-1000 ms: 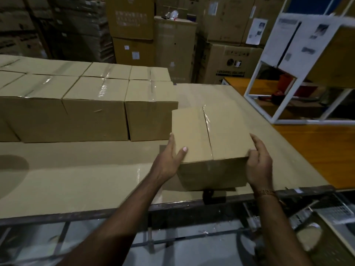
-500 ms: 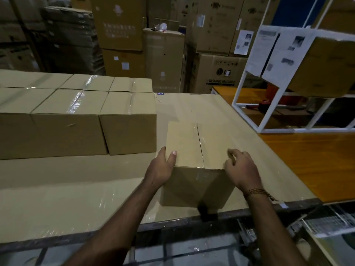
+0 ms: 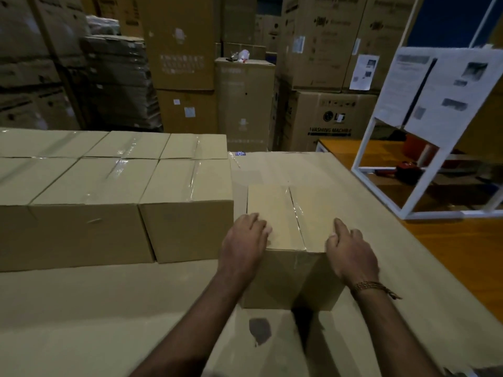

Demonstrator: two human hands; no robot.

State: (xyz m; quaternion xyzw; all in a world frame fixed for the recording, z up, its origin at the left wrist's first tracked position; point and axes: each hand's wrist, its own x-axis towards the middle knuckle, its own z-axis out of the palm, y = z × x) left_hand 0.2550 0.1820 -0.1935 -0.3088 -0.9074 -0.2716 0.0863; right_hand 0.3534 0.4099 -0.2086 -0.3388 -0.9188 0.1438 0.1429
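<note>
We see a small brown cardboard box [image 3: 275,210], sealed along its top seam with clear tape, standing upright on the surface [image 3: 109,308], which is covered with flat sheets of brown cardboard. The box sits towards the right of this surface, a little back from the near edge.

Both hands are on it, set apart at its two near top corners. The left hand [image 3: 245,246] lies over the near left corner, its fingers bent onto the top panel. The right hand [image 3: 351,254] clasps the near right corner, with the forefinger stretched along the top and the other fingers going down the right side. A thin brown braided bracelet [image 3: 367,285] sits on the right wrist.

Just to the left stands a block of larger taped brown cardboard boxes [image 3: 187,208], in two rows that run off the left edge of the view. The nearest of them is just beside our box, with only a narrow gap between the two; it closes off the way to the left. A dark irregular stain [image 3: 260,329] marks the surface in front of the box, between the forearms.

To the right, beyond the edge of the surface, an orange-brown wooden top [image 3: 462,240] carries a white metal frame [image 3: 364,148] with printed paper sheets [image 3: 451,96] hung on it. Behind everything rises a wall of tall stacked cartons, one of them a big carton printed with the words washing machine [image 3: 332,123].
</note>
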